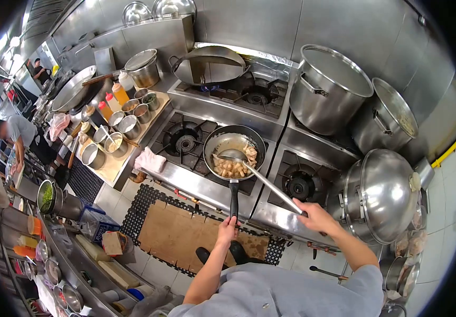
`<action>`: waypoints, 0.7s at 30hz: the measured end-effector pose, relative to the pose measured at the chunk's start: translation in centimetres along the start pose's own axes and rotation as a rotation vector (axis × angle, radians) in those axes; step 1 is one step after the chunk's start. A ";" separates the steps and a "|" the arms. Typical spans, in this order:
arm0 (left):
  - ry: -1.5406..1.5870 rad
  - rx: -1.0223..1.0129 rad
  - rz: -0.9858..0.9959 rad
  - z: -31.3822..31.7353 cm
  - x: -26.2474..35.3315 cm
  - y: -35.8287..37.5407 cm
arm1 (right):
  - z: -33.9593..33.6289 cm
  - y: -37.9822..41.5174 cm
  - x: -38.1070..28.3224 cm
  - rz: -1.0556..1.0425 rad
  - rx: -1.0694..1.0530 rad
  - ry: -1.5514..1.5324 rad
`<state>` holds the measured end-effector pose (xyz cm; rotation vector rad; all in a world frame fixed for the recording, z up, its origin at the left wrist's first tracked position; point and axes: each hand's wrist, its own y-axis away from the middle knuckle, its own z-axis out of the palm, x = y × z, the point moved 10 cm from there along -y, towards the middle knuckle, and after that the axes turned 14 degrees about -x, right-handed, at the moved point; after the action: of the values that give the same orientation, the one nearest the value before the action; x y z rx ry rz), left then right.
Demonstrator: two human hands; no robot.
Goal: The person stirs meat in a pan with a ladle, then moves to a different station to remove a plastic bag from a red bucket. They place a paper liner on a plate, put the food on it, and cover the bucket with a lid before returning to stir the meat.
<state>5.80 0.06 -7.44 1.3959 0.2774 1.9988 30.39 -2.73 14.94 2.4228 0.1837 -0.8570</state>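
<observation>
My left hand [228, 230] is closed around the black handle of a frying pan [260, 141], which sits on a burner of the steel stove. Pale, lightly browned chunks of food [231, 168] lie in the pan with a little liquid around them. In my right hand [314, 216] is the long handle of a metal ladle [270, 185], gripped near its dark end. The ladle's bowl rests among the chunks inside the pan.
Large steel pots [328, 105] and a domed lid [389, 190] stand to the right. A wok [212, 53] sits on the back burner. At left are seasoning containers [129, 127], squeeze bottles [119, 93] and a folded cloth [150, 160]. Another person [22, 132] bends over a counter further left.
</observation>
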 end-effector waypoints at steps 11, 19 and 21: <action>-0.033 0.000 -0.010 0.7 1.1 1.2 | 4.1 -4.6 2.6 -0.005 0.132 0.082; 0.009 -0.012 -0.025 0.6 1.3 1.2 | 2.3 -6.3 5.5 0.047 0.355 0.090; 0.023 -0.008 0.001 0.6 1.5 0.8 | 3.6 -6.7 6.4 0.093 0.384 -0.005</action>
<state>5.70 0.28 -5.66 1.3692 0.2786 2.0160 31.43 0.59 5.65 2.7564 -0.1057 -0.9250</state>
